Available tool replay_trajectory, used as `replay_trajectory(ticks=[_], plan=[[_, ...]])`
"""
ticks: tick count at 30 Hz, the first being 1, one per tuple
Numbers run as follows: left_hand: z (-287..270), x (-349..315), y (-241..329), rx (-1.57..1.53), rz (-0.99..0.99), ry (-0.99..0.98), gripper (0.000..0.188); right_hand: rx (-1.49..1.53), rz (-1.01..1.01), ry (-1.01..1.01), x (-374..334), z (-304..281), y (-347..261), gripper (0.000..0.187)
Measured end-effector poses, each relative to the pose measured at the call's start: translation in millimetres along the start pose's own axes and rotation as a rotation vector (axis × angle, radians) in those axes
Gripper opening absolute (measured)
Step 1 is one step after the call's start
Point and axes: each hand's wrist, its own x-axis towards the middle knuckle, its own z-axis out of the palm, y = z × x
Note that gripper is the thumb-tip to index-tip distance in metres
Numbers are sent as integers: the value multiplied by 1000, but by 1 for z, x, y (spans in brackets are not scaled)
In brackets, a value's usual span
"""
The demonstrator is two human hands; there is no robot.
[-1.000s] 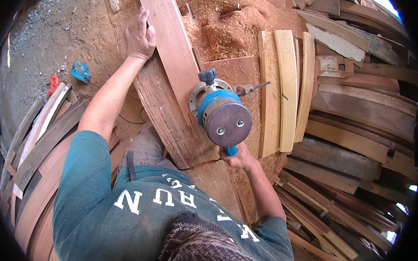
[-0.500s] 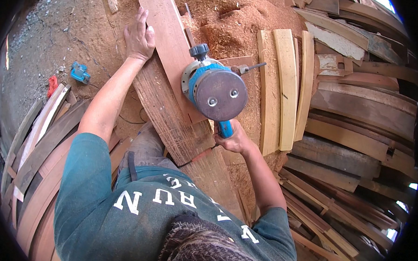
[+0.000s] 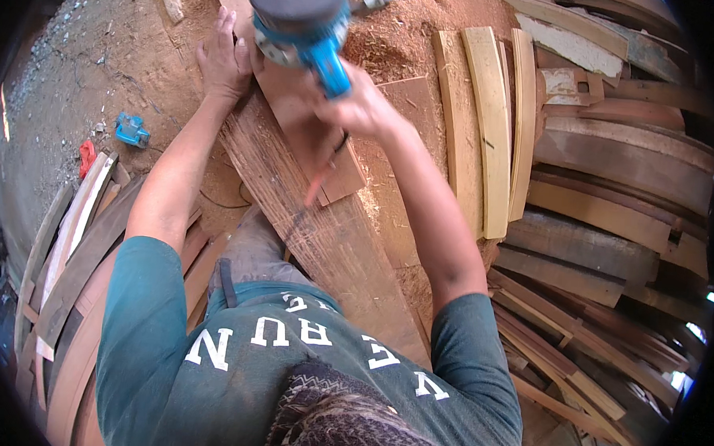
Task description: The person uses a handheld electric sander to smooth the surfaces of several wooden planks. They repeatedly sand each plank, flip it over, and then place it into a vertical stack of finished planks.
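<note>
My right hand [image 3: 360, 103] is wrapped around the blue handle of a router [image 3: 298, 9] with a round dark top. The router sits over a smooth reddish board [image 3: 341, 178], and its far part is cut off by the upper edge of the view. My left hand [image 3: 224, 67] lies at the board's left edge with its fingers stretched out. Beneath the board runs a rough, worn plank [image 3: 335, 258] that reaches back toward my body. A power cord with an orange section [image 3: 317, 185], blurred, hangs from near the handle over the board.
Curved boards [image 3: 488, 133] lie right of the plank, and stacked timber [image 3: 614, 170] fills the far right. Sawdust [image 3: 409, 30] is heaped beyond. On the left are a small blue tool [image 3: 131, 130], a red object [image 3: 87, 157] and more wooden pieces [image 3: 77, 251].
The router and my right hand have moved away from me along the board, a little to the left. The cord has trailed after them. My left hand stays by the board's edge.
</note>
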Motion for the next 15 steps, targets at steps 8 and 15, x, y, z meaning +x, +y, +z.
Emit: replay_trajectory(ticks=[8,15], plan=[[6,2,1,-17,15,28,58,-99,-138,63,45,-6,-8,39],[2,-2,1,10,28,77,57,-66,207,-23,-194,5,19,42]])
